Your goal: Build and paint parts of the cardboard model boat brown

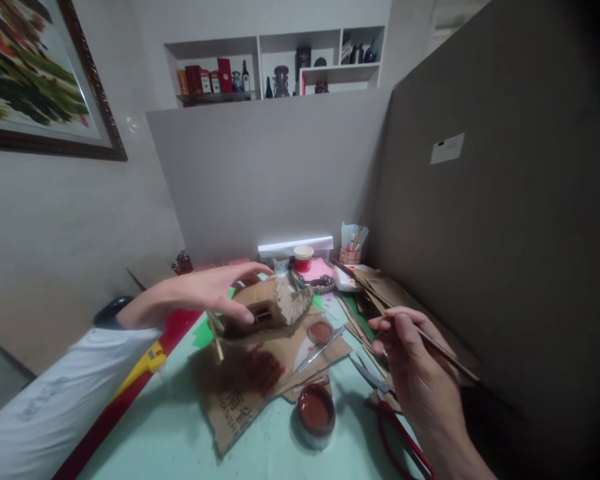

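My left hand (pixel 220 290) is around a small cardboard model house (pixel 263 317), its thumb by the little window and its fingers over the far side of the roof. The house has a rough, ridged roof piece at its right end and sits above a stained piece of brown cardboard (pixel 230 393). In my right hand (pixel 420 360) a long thin paintbrush (pixel 373 291) is pinched, its dark tip pointing up and left, apart from the house. A small bowl of reddish-brown paint (pixel 316 410) stands in front, with a shallow dish of similar paint (pixel 321 330) behind it.
Red-handled scissors (pixel 387 413) lie beside my right wrist. A craft knife (pixel 320 350) rests on the cardboard. Farther back are a paper cup (pixel 303 259) and a brush holder (pixel 351 247). Grey partitions (pixel 280 173) enclose the back and right.
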Motion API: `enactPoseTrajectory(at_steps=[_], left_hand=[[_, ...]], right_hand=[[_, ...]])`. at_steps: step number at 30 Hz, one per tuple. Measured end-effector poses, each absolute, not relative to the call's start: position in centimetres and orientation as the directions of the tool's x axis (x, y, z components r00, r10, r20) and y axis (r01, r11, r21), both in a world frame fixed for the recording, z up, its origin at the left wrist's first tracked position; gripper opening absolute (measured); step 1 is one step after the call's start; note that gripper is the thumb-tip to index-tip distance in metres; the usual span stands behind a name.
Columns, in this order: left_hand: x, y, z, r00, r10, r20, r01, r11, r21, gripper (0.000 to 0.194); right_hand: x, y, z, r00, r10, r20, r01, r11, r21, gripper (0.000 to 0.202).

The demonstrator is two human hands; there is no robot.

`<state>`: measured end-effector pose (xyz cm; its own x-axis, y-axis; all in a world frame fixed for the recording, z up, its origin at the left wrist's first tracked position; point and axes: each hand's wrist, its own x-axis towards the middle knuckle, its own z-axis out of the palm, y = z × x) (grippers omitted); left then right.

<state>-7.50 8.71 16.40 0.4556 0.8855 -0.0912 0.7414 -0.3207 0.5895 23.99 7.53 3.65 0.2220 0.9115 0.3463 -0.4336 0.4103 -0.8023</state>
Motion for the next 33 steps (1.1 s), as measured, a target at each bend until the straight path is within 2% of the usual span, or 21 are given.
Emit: enactPoseTrajectory(at_steps=[3,5,10,13,19,29,33], left_hand=[[-4.8,7.2,17.0,0.495,0.863,-0.106,0.772,-0.380,0.509,0.089],[-3.0,6.4,17.2,0.541,0.837,-0.079,0.783,-0.467,0.412,0.086],[-0.7,5.6,16.9,0.586,0.810,-0.011,0.766,-0.550,0.332,0.076],[-0.2,5.4,16.6,0.568,0.823,0.000,0.786,-0.543,0.296,0.077],[0.0,4.7,16.5,0.551,0.835,0.001,0.804,-0.531,0.270,0.085],[-0.5,4.4,16.7,0.587,0.809,0.001,0.768,-0.558,0.314,0.083],[-0.4,4.3,16.9,0.556,0.830,-0.040,0.801,-0.522,0.292,0.084]], right_hand=[[23.6,6.9,3.7,0.120,0.931,0.345,-0.372,0.364,-0.854,0.024],[23.5,6.4,3.8,0.057,0.933,0.355,-0.322,0.354,-0.878,0.023],[23.5,6.1,3.8,-0.020,0.901,0.433,-0.266,0.413,-0.871,0.025],[23.5,6.4,3.7,-0.017,0.879,0.476,-0.267,0.455,-0.849,0.026],[23.5,6.6,3.7,-0.066,0.854,0.517,-0.260,0.485,-0.835,0.030],[23.0,6.3,3.1,-0.194,0.843,0.503,-0.261,0.449,-0.854,0.035],[22.6,6.5,2.7,-0.223,0.834,0.505,-0.265,0.447,-0.855,0.033]])
